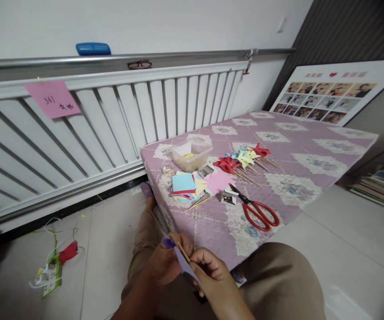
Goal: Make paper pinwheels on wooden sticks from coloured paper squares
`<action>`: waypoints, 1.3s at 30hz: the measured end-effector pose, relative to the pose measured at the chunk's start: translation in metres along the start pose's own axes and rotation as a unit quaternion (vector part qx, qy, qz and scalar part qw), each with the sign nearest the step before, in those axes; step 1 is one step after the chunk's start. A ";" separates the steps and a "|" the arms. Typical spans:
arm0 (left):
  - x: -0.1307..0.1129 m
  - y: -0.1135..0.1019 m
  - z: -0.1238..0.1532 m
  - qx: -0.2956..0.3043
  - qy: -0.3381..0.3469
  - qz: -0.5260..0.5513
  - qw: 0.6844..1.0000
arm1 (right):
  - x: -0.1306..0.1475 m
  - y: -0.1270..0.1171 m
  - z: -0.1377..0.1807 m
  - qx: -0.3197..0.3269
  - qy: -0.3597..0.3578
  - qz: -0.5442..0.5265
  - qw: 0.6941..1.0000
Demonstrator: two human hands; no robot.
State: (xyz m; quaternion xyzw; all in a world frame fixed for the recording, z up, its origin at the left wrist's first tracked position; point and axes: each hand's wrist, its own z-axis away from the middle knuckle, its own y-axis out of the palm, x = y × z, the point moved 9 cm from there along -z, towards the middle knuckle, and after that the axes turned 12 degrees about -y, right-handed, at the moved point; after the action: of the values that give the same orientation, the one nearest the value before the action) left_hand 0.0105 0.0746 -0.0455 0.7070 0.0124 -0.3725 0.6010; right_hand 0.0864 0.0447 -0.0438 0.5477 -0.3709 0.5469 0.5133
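Observation:
Over my lap, both my hands are closed around a purple paper pinwheel [184,264] with a thin wooden stick [183,251] against it. My left hand [168,260] pinches the folded purple paper on its left side. Fingers of my right hand [216,275] grip the stick's lower end and the paper's edge; the exact contact is partly hidden. Red-handled scissors [256,209] lie on the cloth-covered table. Beside them are a small box of pins [228,197] and a pink paper sheet [218,181]. A stack of coloured paper squares [183,183] sits left of these.
A clear plastic tub [192,155] holding sticks stands near the radiator [165,106]. Finished pinwheels [245,158] lie in a row behind the scissors. A power strip [52,275] with cables is on the floor at left. A photo board [321,95] leans at back right.

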 end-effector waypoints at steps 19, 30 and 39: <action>-0.007 0.001 0.001 0.010 0.023 0.013 1.000 | 0.013 -0.002 -0.004 -0.009 -0.129 0.039 0.991; -0.008 -0.003 0.001 -0.026 0.027 -0.013 0.999 | 0.015 -0.003 -0.003 -0.011 -0.138 0.055 0.989; -0.006 0.000 0.000 -0.046 0.025 -0.008 0.999 | 0.022 -0.003 -0.004 -0.019 -0.133 0.027 0.991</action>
State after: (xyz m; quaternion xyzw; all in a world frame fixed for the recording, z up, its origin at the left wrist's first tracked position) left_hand 0.0060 0.0770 -0.0420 0.6874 0.0501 -0.3583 0.6297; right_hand 0.0906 0.0529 -0.0236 0.5956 -0.4606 0.4759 0.4544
